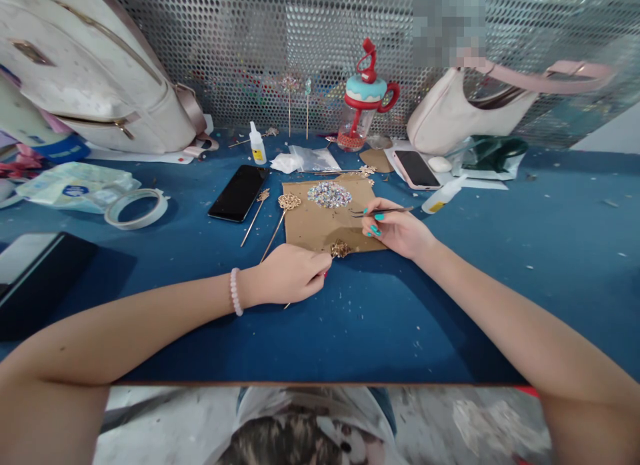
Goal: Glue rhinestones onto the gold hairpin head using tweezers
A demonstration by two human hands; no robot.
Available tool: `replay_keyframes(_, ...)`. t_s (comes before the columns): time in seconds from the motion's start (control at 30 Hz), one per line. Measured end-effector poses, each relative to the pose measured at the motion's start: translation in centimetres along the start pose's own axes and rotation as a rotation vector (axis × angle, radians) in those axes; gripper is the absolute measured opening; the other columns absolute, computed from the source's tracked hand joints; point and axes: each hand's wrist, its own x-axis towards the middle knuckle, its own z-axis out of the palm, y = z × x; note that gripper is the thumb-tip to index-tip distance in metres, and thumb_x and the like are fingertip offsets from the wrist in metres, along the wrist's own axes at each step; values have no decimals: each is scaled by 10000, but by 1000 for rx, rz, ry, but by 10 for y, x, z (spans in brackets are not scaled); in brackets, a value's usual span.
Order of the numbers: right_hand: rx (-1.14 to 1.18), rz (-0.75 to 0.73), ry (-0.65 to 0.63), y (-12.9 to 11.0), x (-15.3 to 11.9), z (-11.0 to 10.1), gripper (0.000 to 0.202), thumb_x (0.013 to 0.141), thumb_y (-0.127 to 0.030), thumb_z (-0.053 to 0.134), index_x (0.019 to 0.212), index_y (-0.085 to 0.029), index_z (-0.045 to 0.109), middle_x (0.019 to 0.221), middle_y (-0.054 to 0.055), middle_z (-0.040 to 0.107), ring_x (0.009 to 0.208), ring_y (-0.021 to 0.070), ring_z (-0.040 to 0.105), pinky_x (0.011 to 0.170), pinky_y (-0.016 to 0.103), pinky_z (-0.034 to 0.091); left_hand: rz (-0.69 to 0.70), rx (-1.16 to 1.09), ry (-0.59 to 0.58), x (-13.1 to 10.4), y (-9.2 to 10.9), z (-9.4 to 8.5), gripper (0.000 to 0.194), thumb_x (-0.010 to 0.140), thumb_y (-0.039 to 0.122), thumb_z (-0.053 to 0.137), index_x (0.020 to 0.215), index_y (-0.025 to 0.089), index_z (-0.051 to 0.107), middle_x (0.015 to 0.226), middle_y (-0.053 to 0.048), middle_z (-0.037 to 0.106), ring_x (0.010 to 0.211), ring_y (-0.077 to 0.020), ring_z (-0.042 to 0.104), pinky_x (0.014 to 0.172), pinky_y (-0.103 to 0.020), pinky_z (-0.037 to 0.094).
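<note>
My left hand (293,275) is closed around the stem of a gold hairpin, whose filigree head (340,249) rests over the near edge of a cardboard piece (320,228). In my right hand (397,230), a pair of dark tweezers (383,212) is pinched between the fingers, tips pointing left above the cardboard. Whether the tips grip anything is too small to tell. A heap of glittering rhinestones (330,194) lies on the far part of the cardboard. Left of it are a second gold filigree hairpin (289,202) and a smaller one (263,196).
A black phone (239,193), a tape roll (136,208) and a backpack (110,85) are on the left. Glue bottles (257,147) stand or lie near. A cup with a red handle (361,105), a pink phone (417,169) and a handbag (465,115) are farther back.
</note>
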Motion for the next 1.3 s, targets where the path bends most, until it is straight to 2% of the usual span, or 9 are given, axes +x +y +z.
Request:
replay_keyframes(0.8,11,-9,-14,1,0,-1,175,953,-312,681,957,-143,637,738,-45,577,632,91,557,633,249,516,9,9,26,0,-1,4,125,983,232,519,898,165,582,690,40,574,588,-121,523,529,-249,285)
replay_keyframes(1.3,10,-14,-17,-1,0,1,166,938,-301,693,955,-146,635,723,-50,568,627,93,547,634,248,504,16,7,41,-1,-1,4,119,965,216,484,865,193,545,709,23,642,622,-150,609,530,-284,253)
